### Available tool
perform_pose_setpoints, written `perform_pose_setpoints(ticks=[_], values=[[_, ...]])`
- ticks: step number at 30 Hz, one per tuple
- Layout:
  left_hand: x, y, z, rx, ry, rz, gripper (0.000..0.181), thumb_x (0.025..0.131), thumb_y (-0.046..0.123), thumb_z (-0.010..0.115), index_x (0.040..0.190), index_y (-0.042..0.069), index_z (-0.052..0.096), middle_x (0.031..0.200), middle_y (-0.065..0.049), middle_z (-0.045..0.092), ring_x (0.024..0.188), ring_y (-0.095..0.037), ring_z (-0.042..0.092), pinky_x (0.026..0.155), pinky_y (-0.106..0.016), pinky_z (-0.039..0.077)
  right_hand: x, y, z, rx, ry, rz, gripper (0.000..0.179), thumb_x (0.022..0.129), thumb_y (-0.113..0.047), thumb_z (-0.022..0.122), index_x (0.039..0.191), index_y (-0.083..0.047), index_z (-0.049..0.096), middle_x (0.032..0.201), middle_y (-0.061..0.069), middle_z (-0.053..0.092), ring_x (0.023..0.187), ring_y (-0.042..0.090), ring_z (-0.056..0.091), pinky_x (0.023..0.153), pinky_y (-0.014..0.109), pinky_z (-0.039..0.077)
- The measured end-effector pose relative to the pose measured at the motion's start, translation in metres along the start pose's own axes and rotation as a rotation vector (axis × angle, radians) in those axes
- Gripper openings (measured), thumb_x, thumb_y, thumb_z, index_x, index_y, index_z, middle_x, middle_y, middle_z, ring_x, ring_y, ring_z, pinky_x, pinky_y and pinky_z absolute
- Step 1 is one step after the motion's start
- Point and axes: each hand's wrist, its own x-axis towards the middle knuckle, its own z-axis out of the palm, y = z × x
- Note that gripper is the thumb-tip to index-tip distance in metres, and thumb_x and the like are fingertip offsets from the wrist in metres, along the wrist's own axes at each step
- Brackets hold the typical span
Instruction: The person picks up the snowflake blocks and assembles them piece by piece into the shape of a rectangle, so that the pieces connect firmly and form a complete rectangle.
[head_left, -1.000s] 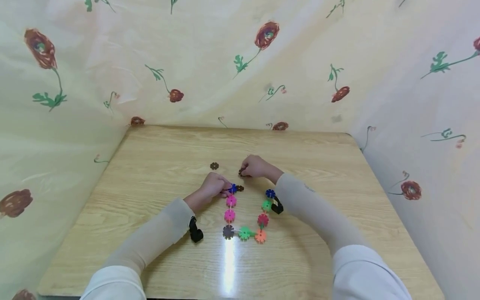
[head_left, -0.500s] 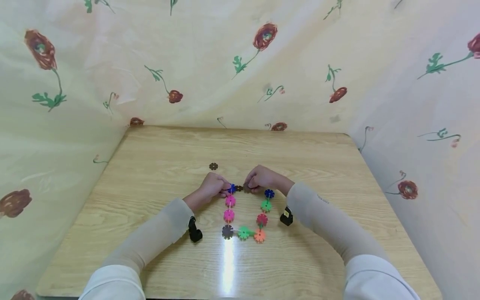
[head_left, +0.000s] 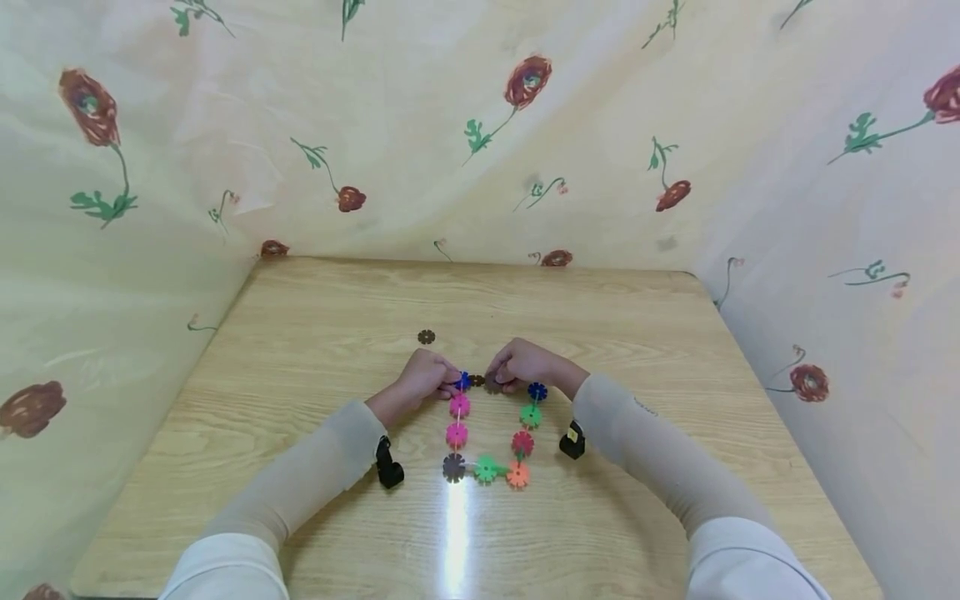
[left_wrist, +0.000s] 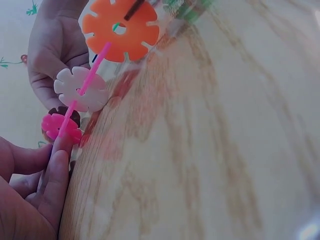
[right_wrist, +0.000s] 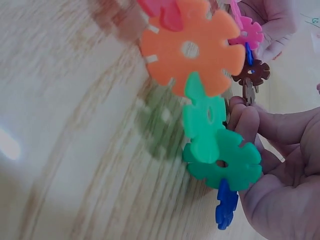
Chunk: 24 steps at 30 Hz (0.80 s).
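Slotted plastic snowflake discs are linked in a chain shaped like a U on the table. My left hand pinches the blue disc at the chain's far left corner. A brown disc sticks out rightward from it. My right hand pinches a second brown disc edge-on against the first; in the right wrist view they touch, but whether their slots are engaged I cannot tell. Beside the right hand lies the chain's other end, a dark blue disc. Pink discs run down the left side.
A loose brown disc lies on the wooden table, beyond the left hand. The chain's near side holds an orange disc and a green disc. Flowered cloth hangs behind the table.
My right hand has come nearer with its brown disc and met the brown disc on the chain, then stayed there over the last half second. The left hand keeps its place.
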Motion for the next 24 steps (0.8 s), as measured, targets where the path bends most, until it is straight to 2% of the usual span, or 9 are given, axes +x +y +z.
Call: perform_pose_setpoints(ticks=[7, 12, 24], values=[[0.0, -0.001, 0.0, -0.007, -0.004, -0.014, 0.012, 0.091, 0.0, 0.069, 0.099, -0.005, 0.075, 0.079, -0.014, 0.074, 0.059, -0.014, 0.069, 0.053, -0.022, 0.058, 0.004, 0.0, 0.006, -0.038, 0.031, -0.025, 0.023, 0.093, 0.008, 0.063, 0.113, 0.005, 0.074, 0.114, 0.015, 0.071, 0.078, 0.018, 0.071, 0.07, 0.032, 0.062], [-0.002, 0.002, 0.0, -0.011, 0.005, -0.01, 0.013, 0.091, -0.002, 0.067, 0.1, -0.007, 0.075, 0.078, -0.015, 0.073, 0.059, -0.014, 0.069, 0.052, -0.023, 0.058, 0.008, -0.002, 0.009, -0.087, 0.062, -0.041, 0.024, 0.09, 0.01, 0.064, 0.11, 0.003, 0.076, 0.106, 0.014, 0.073, 0.074, 0.017, 0.07, 0.066, 0.031, 0.062], [0.001, 0.003, 0.003, -0.007, 0.051, 0.001, 0.013, 0.091, -0.003, 0.067, 0.1, -0.008, 0.074, 0.077, -0.014, 0.072, 0.057, -0.013, 0.067, 0.052, -0.022, 0.058, 0.012, -0.001, 0.011, -0.117, 0.13, -0.061, 0.023, 0.089, 0.012, 0.064, 0.106, 0.003, 0.077, 0.092, 0.012, 0.075, 0.064, 0.015, 0.069, 0.061, 0.029, 0.061]])
